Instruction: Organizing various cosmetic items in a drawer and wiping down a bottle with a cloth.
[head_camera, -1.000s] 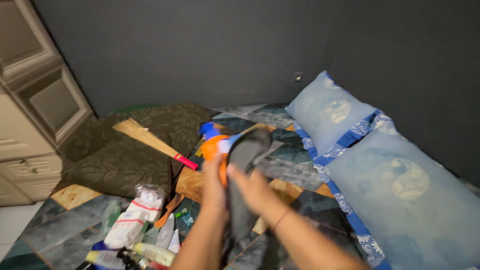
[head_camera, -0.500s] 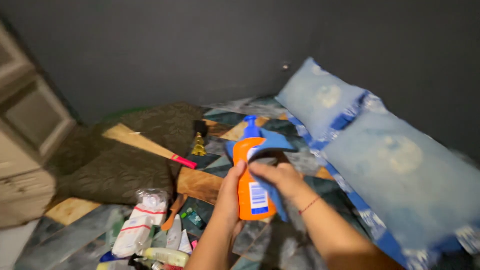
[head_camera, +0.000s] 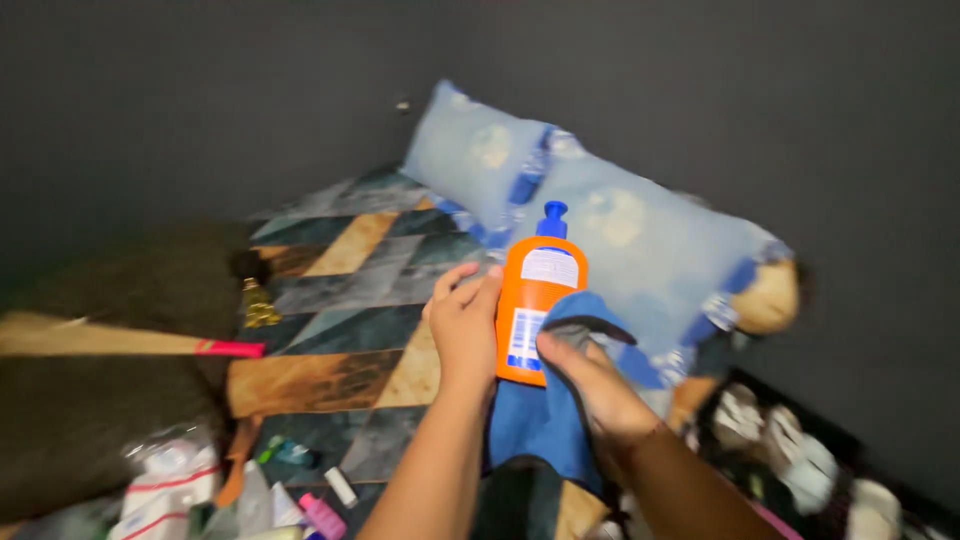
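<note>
Floor (head_camera: 330, 300): patterned in dark teal, grey and tan wedges, it fills the middle of the frame under a dark wall.
Pillows (head_camera: 620, 225): two pale blue cushions with darker blue trim lie along the wall, upper centre to right.
Blue cloth (head_camera: 545, 410): draped below centre, pinched under the right hand (head_camera: 600, 390), fingers curled tight on its upper edge.
Orange bottle (head_camera: 535, 305): upright at centre (blue pump cap on top), gripped from the left side by the left hand (head_camera: 465, 325), fingers wrapped around it.
Clutter (head_camera: 200, 480): tubes and packets blur at lower left.
</note>
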